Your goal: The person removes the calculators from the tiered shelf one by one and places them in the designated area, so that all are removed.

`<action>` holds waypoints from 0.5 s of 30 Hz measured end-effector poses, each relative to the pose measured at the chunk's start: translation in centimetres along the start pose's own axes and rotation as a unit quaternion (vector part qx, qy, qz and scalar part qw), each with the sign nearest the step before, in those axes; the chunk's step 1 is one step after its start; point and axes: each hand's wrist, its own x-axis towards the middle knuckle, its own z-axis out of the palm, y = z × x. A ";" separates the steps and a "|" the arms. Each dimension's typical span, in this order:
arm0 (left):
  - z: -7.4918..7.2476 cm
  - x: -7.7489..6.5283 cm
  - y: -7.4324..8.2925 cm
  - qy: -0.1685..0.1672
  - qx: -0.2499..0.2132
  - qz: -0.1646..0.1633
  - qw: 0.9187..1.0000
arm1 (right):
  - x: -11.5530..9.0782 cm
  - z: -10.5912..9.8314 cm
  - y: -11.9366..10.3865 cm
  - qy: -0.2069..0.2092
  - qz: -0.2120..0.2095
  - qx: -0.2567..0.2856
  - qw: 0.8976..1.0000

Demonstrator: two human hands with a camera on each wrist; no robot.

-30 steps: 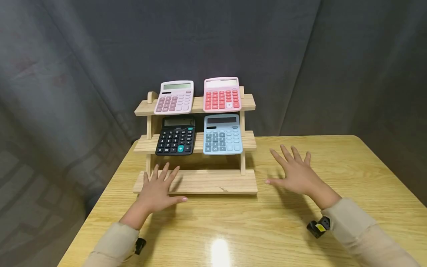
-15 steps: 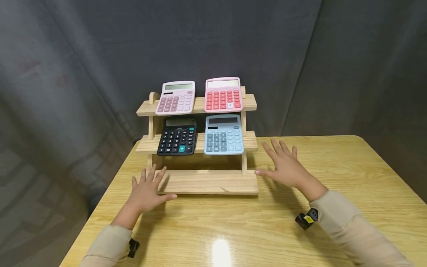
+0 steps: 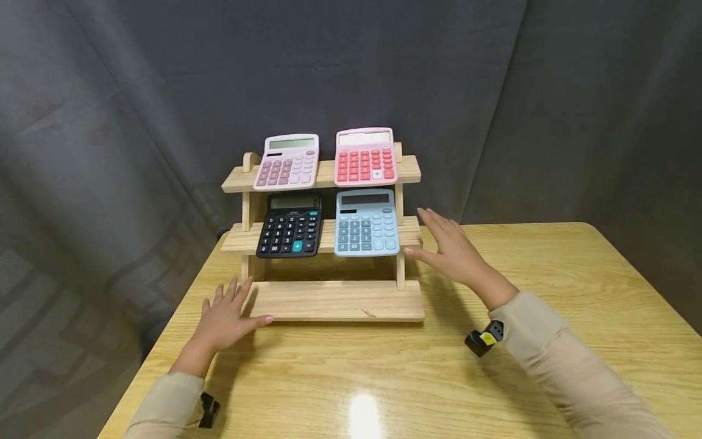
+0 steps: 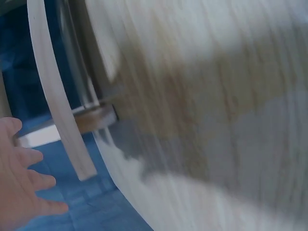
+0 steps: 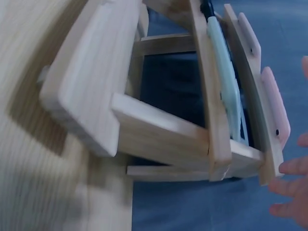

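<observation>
A three-tier wooden display rack [image 3: 334,302] stands on the table. Its top shelf holds a pale pink calculator [image 3: 287,160] and a pink calculator with red keys [image 3: 365,156]. On the middle shelf lean a black calculator [image 3: 290,224] and a light blue calculator [image 3: 366,222]. The left hand [image 3: 222,320], fingers spread, is at the left end of the bare bottom shelf and holds nothing. Beside the right end of the middle shelf is the right hand [image 3: 457,253], fingers extended and also without an object. Its fingers [image 5: 293,185] appear at the right wrist view's edge.
The wood-grain table [image 3: 548,286] extends in front of the rack and to its right. A dark grey curtain [image 3: 439,91] hangs behind it. Each wrist carries a small black camera, such as the right wrist camera [image 3: 482,339].
The left hand has shifted left and slightly nearer, out to the rack's left end. The right hand has moved left and farther in, closer to the rack's right side. The calculators stay put.
</observation>
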 end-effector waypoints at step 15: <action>0.0 -0.3 -2.4 -0.006 -0.034 -0.026 0.999 | 4.1 0.2 -1.4 0.054 0.058 0.191 0.978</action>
